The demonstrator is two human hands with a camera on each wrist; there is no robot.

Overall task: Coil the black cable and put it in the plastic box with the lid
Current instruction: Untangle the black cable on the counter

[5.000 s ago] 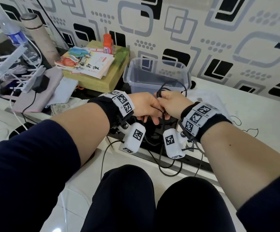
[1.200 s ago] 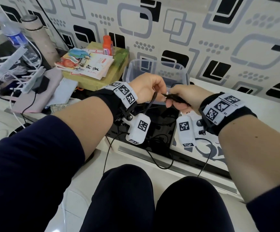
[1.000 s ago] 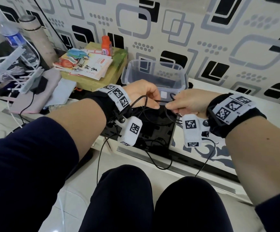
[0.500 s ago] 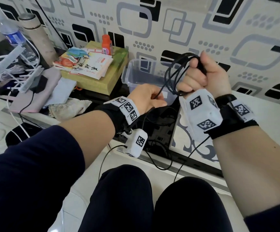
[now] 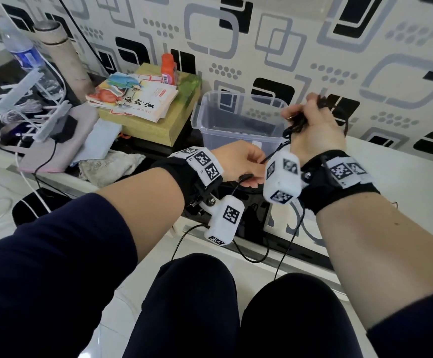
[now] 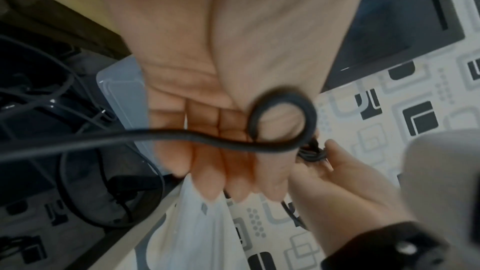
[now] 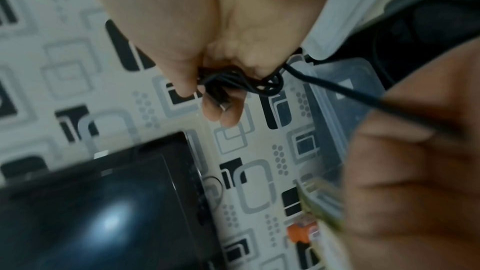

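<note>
The black cable (image 5: 297,125) is bunched into a small bundle, and my right hand (image 5: 313,130) grips it above the right edge of the clear plastic box (image 5: 236,140). From the bundle (image 7: 246,83) one strand runs down to my left hand (image 5: 244,164), which pinches it in front of the box. In the left wrist view the cable (image 6: 283,114) makes a small loop by the thumb and trails off across the fingers. The box is open, with no cable inside it. I cannot make out its lid for certain.
Left of the box a stack of books (image 5: 138,99) lies on a wooden block, with an orange bottle (image 5: 169,68) behind it. Further left are a thermos (image 5: 63,55), a water bottle (image 5: 26,55) and a white router (image 5: 32,109). A glossy black panel (image 5: 251,202) lies under my hands.
My right hand lifted from table height with the cable and pulled its wide loops into a tight bundle. It is now slightly lower. The left hand stayed in front of the box, holding the strand.
</note>
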